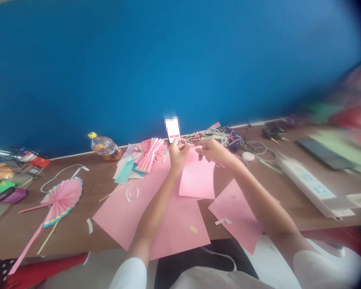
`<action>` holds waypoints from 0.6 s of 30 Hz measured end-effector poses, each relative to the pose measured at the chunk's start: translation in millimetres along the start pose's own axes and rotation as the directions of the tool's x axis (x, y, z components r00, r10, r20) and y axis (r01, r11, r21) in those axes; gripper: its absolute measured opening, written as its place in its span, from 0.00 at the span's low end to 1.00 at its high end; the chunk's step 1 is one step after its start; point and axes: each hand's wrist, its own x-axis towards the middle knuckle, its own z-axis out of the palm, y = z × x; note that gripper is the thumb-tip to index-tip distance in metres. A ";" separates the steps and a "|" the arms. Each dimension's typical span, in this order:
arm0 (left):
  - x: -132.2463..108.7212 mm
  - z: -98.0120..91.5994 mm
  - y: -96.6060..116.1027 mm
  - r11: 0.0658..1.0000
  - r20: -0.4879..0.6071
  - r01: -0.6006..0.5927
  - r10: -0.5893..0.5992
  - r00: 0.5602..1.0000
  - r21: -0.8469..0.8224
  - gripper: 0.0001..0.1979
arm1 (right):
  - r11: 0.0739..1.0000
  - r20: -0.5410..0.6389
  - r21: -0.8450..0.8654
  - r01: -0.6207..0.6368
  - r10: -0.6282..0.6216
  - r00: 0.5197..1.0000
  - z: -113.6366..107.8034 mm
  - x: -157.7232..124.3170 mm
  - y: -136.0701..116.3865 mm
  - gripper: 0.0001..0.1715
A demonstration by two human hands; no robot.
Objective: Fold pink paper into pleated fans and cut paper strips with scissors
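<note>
A small pink paper sheet (197, 176) hangs from my hands over the larger pink sheet on the table. My left hand (178, 153) is closed in a pinch at its upper left corner, just in front of an upright phone (173, 130). Bent over the sheet's top edge, my right hand (212, 151) has its fingers curled and pinched on the paper. Fine detail at the fingertips is blurred. Below lies the large pink sheet (168, 224), with a second pink piece (235, 214) to its right.
Folded pink paper (149, 154) and a bottle (105, 147) stand at the back left. A pink pleated fan (63, 200) lies far left. Tangled strips and cables (225, 136) are behind my right hand; a white power strip (311, 186) lies right. A blue wall (180, 60) rises behind.
</note>
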 end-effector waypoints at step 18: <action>36.9 -52.7 -100.1 0.896 0.053 0.063 -0.096 0.994 0.439 0.05 | 0.984 0.253 0.014 -0.177 0.168 0.953 28.4 27.9 37.5 0.10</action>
